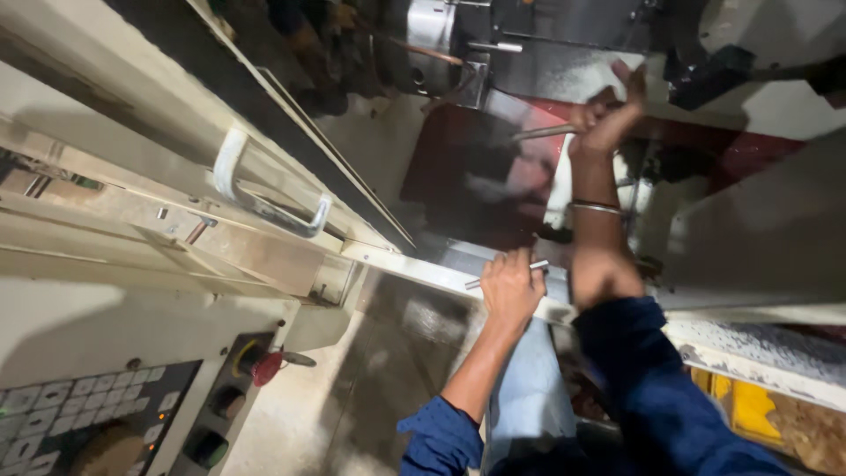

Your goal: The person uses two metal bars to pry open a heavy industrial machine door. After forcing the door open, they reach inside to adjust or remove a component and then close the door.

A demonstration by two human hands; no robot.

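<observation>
My left hand (pixel 511 286) rests on the pale sill (pixel 414 269) of the machine's opening, fingers curled together around a short metal rod (pixel 507 274) that lies across my knuckles, its ends sticking out on either side. My right hand (pixel 608 119) is reaching far into the machine, over the dark red bed (pixel 476 172), and it grips a longer metal rod (pixel 545 132) that points left from my fist; the thumb and one finger stick up loose, the rest are closed on it (the motion blur hides exactly how). A thin metal bangle (pixel 596 208) sits on that wrist, and both arms wear blue sleeves (pixel 652 388).

To the far side, above the red bed, is the steel chuck (pixel 432 35) with a thin bar poking out of it. On the left, the cream sliding door (pixel 132 115) carries a white handle (pixel 264 194). Near me on the left is the control panel with its grey keypad (pixel 79 414), a red knob (pixel 267 366) and two round dark buttons (pixel 216 423) below it. Yellow paint (pixel 749 405) shows at the near right.
</observation>
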